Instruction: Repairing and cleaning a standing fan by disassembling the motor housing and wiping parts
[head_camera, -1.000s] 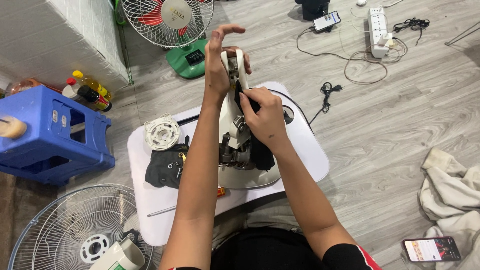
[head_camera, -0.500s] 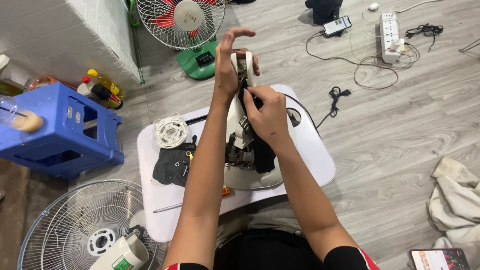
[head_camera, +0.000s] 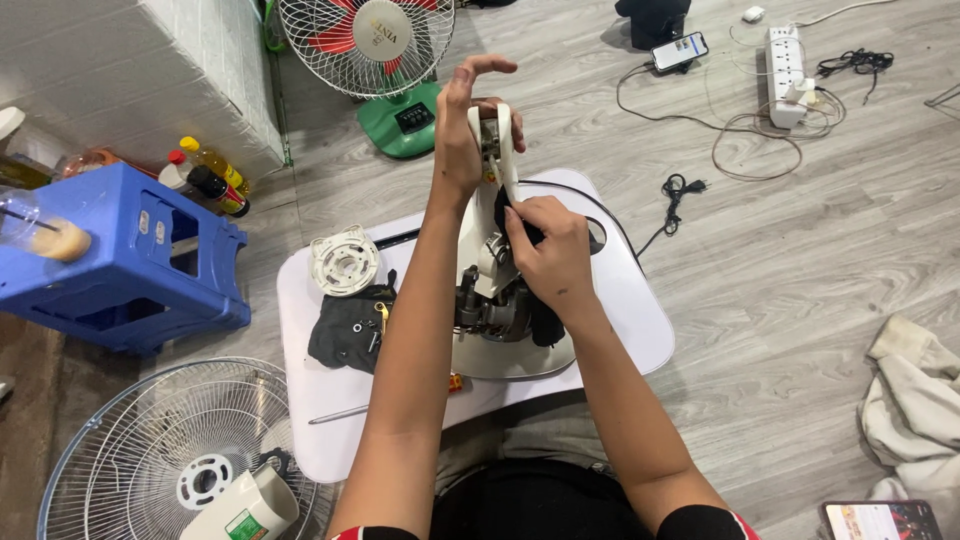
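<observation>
Here, both hands (head_camera: 540, 250) gripping fan body (head_camera: 495, 290), wire guard (head_camera: 180, 450) nearby

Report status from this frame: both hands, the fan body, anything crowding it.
Left hand grips white fan body at its top. Right hand presses black cloth against it. Round white cap and screws beside it.

The fan body (head_camera: 497, 260) is smooth white plastic with a light gloss; its motor (head_camera: 490, 310) looks like dull grey metal. The bench (head_camera: 620, 320) has a smooth, matt white top. The dark rag (head_camera: 345, 330) is soft matt cloth. The floor (head_camera: 800, 260) is grey wood-look boards. The fan grille (head_camera: 130, 440) is thin shiny wire.
</observation>
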